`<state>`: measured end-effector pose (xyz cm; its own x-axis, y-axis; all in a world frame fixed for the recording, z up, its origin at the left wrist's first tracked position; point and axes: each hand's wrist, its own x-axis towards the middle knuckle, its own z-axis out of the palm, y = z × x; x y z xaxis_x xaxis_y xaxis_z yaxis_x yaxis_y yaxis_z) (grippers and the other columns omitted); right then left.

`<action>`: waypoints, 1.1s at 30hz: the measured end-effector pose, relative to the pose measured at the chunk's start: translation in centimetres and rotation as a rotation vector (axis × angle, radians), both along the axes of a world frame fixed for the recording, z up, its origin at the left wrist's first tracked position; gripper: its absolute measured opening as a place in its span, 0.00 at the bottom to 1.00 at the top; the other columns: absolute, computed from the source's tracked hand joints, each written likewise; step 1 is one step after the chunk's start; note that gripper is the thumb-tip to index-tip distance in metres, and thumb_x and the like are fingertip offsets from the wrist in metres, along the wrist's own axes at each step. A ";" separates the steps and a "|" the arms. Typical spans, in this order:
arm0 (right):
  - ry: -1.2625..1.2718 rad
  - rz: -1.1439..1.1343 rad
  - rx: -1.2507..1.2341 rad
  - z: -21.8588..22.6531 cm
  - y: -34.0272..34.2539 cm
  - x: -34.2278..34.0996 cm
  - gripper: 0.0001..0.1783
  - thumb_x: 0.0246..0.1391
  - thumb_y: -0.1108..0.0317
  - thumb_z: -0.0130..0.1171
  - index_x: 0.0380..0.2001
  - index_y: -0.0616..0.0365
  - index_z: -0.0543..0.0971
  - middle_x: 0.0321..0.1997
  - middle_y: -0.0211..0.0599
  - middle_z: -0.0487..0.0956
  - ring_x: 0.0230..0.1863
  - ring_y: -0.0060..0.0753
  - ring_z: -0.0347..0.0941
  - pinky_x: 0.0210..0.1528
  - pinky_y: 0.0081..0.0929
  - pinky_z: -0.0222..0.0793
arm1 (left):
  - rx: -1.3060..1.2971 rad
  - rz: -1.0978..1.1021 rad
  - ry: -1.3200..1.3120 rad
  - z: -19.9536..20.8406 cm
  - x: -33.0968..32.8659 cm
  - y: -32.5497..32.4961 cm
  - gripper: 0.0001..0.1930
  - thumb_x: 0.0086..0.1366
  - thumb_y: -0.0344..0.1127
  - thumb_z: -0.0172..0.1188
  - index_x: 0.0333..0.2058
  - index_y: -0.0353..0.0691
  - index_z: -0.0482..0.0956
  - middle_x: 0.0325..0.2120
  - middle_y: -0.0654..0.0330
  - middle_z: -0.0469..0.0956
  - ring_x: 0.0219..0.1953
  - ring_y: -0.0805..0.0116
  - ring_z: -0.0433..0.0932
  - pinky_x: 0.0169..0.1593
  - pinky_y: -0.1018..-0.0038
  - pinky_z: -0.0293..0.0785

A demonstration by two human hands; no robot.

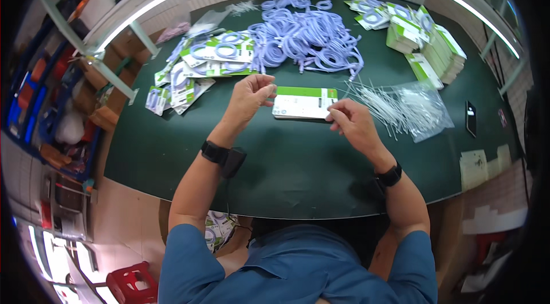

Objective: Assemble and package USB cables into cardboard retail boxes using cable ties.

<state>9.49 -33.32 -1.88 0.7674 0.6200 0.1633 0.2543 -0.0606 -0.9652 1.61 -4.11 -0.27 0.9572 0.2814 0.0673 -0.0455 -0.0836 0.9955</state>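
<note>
A small stack of green and white cards [303, 107] lies on the dark green surface [286, 161], between the two hands. The left hand [247, 98] is at the left end of the cards. Its thumb and fingers are bent close, but I cannot tell if its grip pinches anything. The right hand [352, 123] is at the right end, with its fingertips on the corner. I cannot tell if that grip is pinching the cards or just touching them. Past the cards sits a big heap of purple cords [303, 35]. Thin white ties [375, 103] lie to the right, partly in a clear bag [429, 115].
</note>
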 end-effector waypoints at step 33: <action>-0.566 -1.332 -0.384 -9.1 -16.7 -10.8 0.14 0.46 0.61 0.71 0.32 0.53 0.77 0.32 0.36 0.77 0.38 0.43 0.74 0.37 0.42 0.70 | 0.928 -1.578 -1.059 3.2 -8.5 -37.6 0.30 0.55 0.29 0.74 0.58 0.36 0.77 0.49 0.53 0.82 0.53 0.57 0.80 0.57 0.64 0.75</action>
